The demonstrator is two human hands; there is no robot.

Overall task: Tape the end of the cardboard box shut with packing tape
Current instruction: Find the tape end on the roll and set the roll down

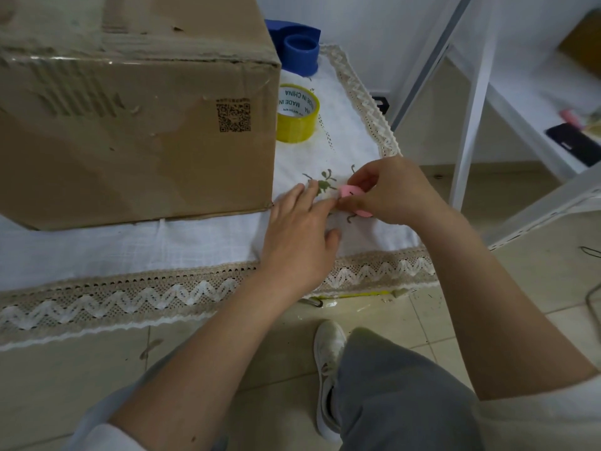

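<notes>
With my right hand (387, 190) pinching a small pink plastic cutter (353, 198) and my left hand (300, 236) flat and empty beside it, the light, sticky yellow packing tape roll (296, 113), best gripped by its rim, stands far behind beside the stiff brown cardboard box (130, 125).

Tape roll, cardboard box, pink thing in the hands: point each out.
Tape roll (296, 123): head view, on its yellow outer side.
Cardboard box (130, 141): head view, on its near side panel.
Pink thing (350, 191): head view, on its visible top.
</notes>
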